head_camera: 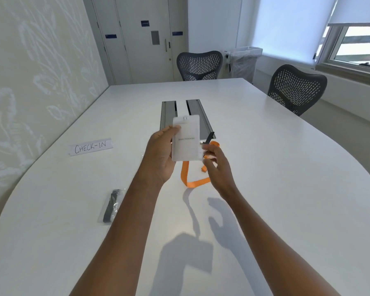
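Observation:
A white badge holder (pixel 186 138) with a small line of print is held upright above the table. My left hand (pixel 159 154) grips its left edge, thumb on the front. My right hand (pixel 217 165) is at its lower right corner, blurred, with fingers curled around the orange lanyard (pixel 193 178). The lanyard loops down below the holder, and its metal clip and black end (pixel 207 138) stick out to the right of the holder.
A white oval table (pixel 265 167) has a grey cable hatch (pixel 169 113) in its middle. A "CHECK-IN" paper sign (pixel 90 146) lies at the left. A black strap in a clear bag (pixel 111 207) lies near left. Two mesh chairs (pixel 199 65) (pixel 297 88) stand at the far side.

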A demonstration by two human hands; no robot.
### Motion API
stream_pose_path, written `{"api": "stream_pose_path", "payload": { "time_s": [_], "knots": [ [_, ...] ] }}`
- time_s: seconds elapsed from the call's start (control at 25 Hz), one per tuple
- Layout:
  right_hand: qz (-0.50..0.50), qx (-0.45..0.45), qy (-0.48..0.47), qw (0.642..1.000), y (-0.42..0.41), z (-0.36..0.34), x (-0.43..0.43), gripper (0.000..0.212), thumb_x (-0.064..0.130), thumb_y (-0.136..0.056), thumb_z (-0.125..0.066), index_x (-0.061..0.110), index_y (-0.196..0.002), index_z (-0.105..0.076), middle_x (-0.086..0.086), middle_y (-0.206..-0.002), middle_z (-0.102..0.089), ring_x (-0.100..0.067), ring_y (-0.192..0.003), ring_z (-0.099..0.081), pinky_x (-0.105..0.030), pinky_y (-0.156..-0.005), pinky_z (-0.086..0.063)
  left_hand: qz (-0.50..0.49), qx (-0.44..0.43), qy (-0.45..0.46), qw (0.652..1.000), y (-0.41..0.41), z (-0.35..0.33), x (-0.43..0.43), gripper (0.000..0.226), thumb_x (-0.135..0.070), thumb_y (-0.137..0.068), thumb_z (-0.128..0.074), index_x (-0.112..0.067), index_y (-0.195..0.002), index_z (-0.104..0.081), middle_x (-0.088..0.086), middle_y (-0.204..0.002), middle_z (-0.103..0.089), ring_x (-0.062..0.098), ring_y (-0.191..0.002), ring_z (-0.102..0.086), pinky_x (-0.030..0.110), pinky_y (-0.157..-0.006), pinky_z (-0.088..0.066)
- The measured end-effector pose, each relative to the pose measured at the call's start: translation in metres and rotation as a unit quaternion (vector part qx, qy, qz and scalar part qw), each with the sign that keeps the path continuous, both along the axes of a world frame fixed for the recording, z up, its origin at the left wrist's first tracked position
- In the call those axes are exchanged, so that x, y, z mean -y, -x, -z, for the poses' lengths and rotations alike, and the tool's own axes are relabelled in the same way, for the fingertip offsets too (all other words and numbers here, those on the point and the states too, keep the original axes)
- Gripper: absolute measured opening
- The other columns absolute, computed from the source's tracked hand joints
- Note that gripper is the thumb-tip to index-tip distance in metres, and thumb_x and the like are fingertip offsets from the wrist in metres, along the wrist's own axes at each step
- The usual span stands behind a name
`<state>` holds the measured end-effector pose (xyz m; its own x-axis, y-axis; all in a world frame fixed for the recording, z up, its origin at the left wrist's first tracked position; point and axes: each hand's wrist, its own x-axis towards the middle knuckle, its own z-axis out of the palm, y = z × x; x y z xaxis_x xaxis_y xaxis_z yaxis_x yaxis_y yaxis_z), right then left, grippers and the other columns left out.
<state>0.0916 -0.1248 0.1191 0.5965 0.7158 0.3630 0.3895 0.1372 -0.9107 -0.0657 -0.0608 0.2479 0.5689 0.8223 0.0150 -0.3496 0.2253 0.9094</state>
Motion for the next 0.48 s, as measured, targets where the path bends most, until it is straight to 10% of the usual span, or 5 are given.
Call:
{"api": "stream_pose_path", "payload": {
  "time_s": [0.2,0.48],
  "knots": [
    [-0.175,-0.023,-0.027,0.984,0.025,-0.059,0.007,0.038,0.006,-0.103,-0.056,0.012,-0.14,-0.058,0.007,-0.127,-0.07,-0.006,-0.117,-0.066,-0.022,-0.09,-0.054,0.009,-0.083,0.028,0.996,0.004,0.009,0.01,0.018,-0.017,-0.105,-0.057,-0.011,-0.119,-0.066,0.011,-0.099,-0.067,0.028,-0.093,-0.062,0.034,-0.071,-0.054],
    [-0.082,0.038,-0.023,0.996,0.025,-0.068,0.006,0.03,-0.013,-0.098,-0.053,0.005,-0.111,-0.074,0.004,-0.096,-0.077,0.004,-0.079,-0.07,-0.013,-0.068,-0.053,0.05,-0.102,-0.011,0.993,0.022,0.023,0.012,0.03,-0.008,-0.098,-0.065,-0.007,-0.128,-0.069,0.017,-0.121,-0.074,0.031,-0.104,-0.067,0.04,-0.083,-0.06]
  ]
}}
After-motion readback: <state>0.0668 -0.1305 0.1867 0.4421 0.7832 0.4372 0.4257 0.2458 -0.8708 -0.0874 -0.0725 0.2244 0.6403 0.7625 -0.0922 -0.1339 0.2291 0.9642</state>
